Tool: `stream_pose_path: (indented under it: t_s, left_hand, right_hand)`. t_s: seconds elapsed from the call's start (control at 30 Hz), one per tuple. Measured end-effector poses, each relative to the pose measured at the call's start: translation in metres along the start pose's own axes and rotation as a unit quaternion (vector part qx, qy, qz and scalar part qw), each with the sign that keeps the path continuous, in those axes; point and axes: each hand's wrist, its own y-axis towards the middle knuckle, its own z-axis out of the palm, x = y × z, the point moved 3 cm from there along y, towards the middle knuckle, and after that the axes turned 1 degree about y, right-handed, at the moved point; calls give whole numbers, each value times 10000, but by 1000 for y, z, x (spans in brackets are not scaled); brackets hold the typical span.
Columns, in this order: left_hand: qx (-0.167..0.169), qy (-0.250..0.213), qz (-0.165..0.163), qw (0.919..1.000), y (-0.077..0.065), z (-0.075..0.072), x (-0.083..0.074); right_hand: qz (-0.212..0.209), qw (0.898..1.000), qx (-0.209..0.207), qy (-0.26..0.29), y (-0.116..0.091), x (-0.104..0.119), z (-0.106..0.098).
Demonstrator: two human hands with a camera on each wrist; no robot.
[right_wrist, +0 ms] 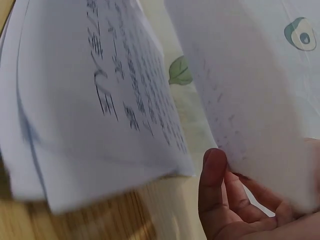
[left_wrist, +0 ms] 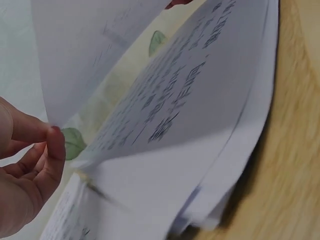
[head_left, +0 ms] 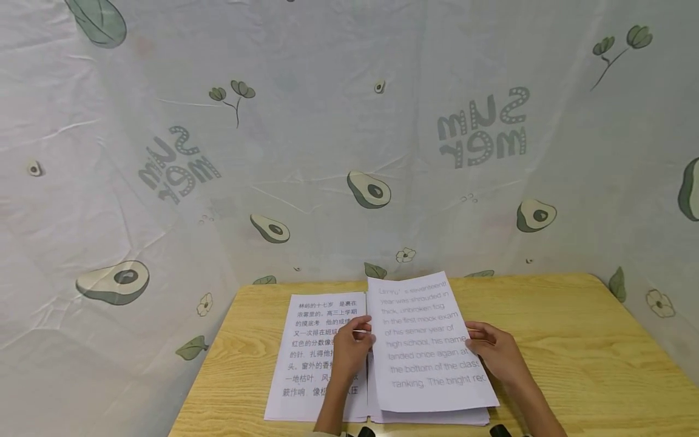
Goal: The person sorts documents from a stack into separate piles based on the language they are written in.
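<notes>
On the right half of the paired papers, one white sheet point(head_left: 426, 343) is raised at a tilt between two hands. Its visible face carries nine lines of printed English, and its top edge bends slightly. The left hand point(head_left: 351, 349) pinches its left edge: thumb and forefinger together on the paper, the other fingers curled loosely behind. The right hand point(head_left: 496, 354) holds the opposite edge, thumb on one face and fingers on the other, with only the paper between them.

Under the sheet lie the lower sheets point(head_left: 437, 417), showing as a strip along its bottom edge; both wrist views show a gap between them and the raised one, and Chinese characters printed on the uppermost. Just beside them, across a narrow gap, is the left page point(head_left: 306, 358), bearing nine lines of Chinese, some partly covered by the left hand and forearm. How many sheets lie in either half cannot be told.

All of this is on one wooden table point(head_left: 590, 346), the papers near its front edge. Behind hangs a pale cloth point(head_left: 306, 152) printed with five large avocado halves point(head_left: 369, 190), one cut off at the right, and the word "summer" point(head_left: 480, 150) twice, mirrored.
</notes>
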Motion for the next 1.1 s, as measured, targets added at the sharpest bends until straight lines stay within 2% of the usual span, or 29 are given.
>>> stream_pose_path:
  t_s: [0.17,0.37,0.7,1.1]
  left_hand:
    - [-47,-148,38,9999,-5,14,-4]
    - [-49,-89,130,9999,-11,33,-10]
    - [-35,-113,259,9996,-20,64,-23]
    - [-96,-296,318,9990,-26,99,-39]
  right_hand:
    - [33,10000,21,-71,-2,-5,-14]
    - [43,9998,28,-194,-4,-14,-33]
    - [274,9984,-179,-470,-10,-30,-60]
    - [82,9969,-299,-729,-17,-35,-95]
